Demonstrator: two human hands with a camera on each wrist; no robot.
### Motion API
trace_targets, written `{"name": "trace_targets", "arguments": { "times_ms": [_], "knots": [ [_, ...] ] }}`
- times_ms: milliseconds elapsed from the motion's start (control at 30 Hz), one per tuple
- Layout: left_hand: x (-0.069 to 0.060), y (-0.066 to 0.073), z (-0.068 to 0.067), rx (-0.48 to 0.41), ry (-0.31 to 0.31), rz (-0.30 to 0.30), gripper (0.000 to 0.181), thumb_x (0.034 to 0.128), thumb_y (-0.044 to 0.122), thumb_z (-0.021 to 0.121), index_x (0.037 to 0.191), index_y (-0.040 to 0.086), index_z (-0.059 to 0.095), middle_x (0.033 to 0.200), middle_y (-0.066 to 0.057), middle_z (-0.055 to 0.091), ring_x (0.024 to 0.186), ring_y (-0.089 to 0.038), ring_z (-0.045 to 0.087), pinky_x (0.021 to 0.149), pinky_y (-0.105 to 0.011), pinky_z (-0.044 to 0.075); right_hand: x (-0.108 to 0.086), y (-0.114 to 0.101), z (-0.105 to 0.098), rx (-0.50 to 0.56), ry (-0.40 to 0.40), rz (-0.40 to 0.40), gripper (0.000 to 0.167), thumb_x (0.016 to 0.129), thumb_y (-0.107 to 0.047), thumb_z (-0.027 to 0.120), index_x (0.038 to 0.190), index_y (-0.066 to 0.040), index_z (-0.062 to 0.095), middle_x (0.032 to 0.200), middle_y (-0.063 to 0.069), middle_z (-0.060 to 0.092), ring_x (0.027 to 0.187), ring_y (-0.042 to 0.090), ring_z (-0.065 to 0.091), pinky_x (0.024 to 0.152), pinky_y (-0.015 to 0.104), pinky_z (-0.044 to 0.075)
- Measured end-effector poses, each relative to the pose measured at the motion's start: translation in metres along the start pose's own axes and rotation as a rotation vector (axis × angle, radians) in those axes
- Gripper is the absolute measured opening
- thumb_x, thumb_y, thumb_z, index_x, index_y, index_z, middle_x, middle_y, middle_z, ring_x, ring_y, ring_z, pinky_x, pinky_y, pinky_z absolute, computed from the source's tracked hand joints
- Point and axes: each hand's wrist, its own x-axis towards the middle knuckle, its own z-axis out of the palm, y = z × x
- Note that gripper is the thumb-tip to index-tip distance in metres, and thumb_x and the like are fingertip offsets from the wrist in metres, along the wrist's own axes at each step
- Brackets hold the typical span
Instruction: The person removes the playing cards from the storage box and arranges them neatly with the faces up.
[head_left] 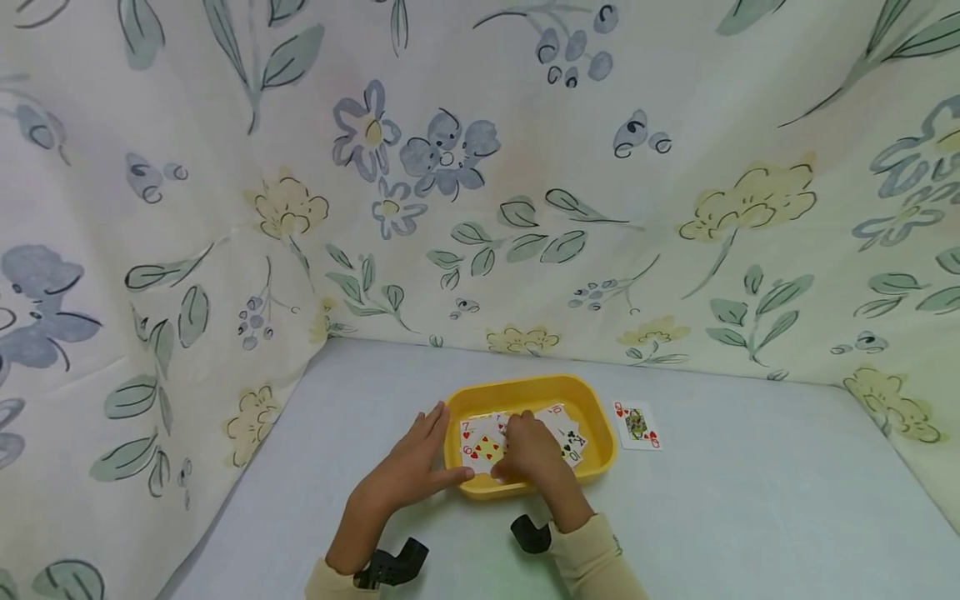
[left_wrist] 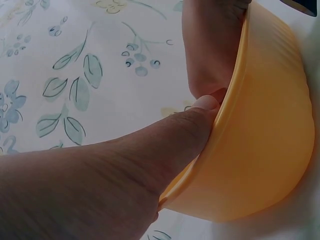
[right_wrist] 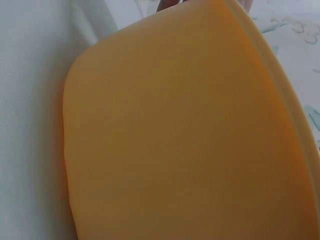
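Note:
A yellow plastic tub (head_left: 592, 417) stands on the white table with several playing cards (head_left: 483, 450) spread face up inside, hearts at the left and black suits at the right. My left hand (head_left: 408, 467) lies along the tub's left side with its fingers straight, and its thumb (left_wrist: 195, 117) is over the rim at the near left. My right hand (head_left: 531, 450) reaches down into the tub over the middle cards, fingers bent downward. Its fingertips are hidden, so whether it pinches a card does not show. The right wrist view is filled by the tub's outer wall (right_wrist: 185, 125).
One queen card (head_left: 637, 425) lies face up on the table (head_left: 750, 483), just right of the tub. A floral cloth (head_left: 525, 275) hangs behind the table and along both sides. Black wrist devices (head_left: 393, 564) sit at both cuffs.

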Motion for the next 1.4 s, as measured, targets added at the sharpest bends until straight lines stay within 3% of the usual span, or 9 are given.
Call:
{"name": "trace_targets", "arguments": {
  "times_ms": [200,467,800,967,1233,1400],
  "knots": [
    [0.0,0.0,0.001,-0.028,-0.014,-0.014,0.105,0.0902,0.048,0.077,0.162,-0.001,0.018,0.17,-0.017,0.012,0.155,-0.038,0.013,0.121,-0.056,0.023,-0.001,0.004,-0.003,0.033,-0.002,-0.015,0.048,0.067,-0.011,0.096,0.097,-0.003,0.059,0.085,0.006,0.052,0.08,0.026,0.048,0.074,0.04,0.048],
    [0.001,0.001,0.002,-0.049,-0.02,-0.032,0.107,0.0896,0.048,0.078,0.163,-0.001,0.017,0.171,-0.017,0.01,0.154,-0.036,0.019,0.119,-0.055,0.027,-0.001,0.012,-0.016,0.146,-0.01,-0.006,0.021,0.085,0.002,0.077,0.101,-0.006,0.065,0.082,0.004,0.058,0.074,0.022,0.053,0.066,0.033,0.05],
    [0.001,0.002,0.001,-0.029,-0.026,-0.045,0.107,0.0896,0.048,0.078,0.163,0.0,0.016,0.171,-0.016,0.01,0.154,-0.035,0.019,0.12,-0.055,0.026,-0.004,0.027,-0.03,0.273,0.034,-0.051,0.01,0.085,0.003,0.076,0.09,-0.006,0.073,0.078,0.001,0.059,0.077,0.019,0.055,0.07,0.032,0.051],
    [0.002,0.002,0.002,-0.025,-0.024,-0.064,0.108,0.0889,0.049,0.078,0.163,0.002,0.016,0.171,-0.015,0.009,0.155,-0.034,0.018,0.119,-0.055,0.027,-0.006,0.035,-0.04,0.321,0.063,-0.062,0.009,0.085,0.005,0.075,0.089,-0.002,0.072,0.077,0.002,0.06,0.073,0.017,0.056,0.065,0.03,0.051],
    [0.002,0.001,0.002,-0.038,-0.019,-0.057,0.108,0.0892,0.046,0.079,0.163,0.001,0.015,0.171,-0.016,0.009,0.155,-0.034,0.017,0.12,-0.055,0.026,-0.009,0.041,-0.05,0.427,0.062,-0.002,0.007,0.088,0.007,0.072,0.092,0.001,0.07,0.078,0.006,0.06,0.064,0.019,0.06,0.059,0.033,0.058],
    [0.002,0.002,0.002,-0.026,-0.018,-0.053,0.108,0.089,0.047,0.079,0.163,0.0,0.016,0.171,-0.016,0.01,0.155,-0.034,0.017,0.12,-0.054,0.026,-0.014,0.045,-0.057,0.443,0.09,0.032,0.007,0.09,0.005,0.071,0.094,0.0,0.068,0.081,0.007,0.06,0.067,0.021,0.061,0.062,0.034,0.058]
  ]
}}
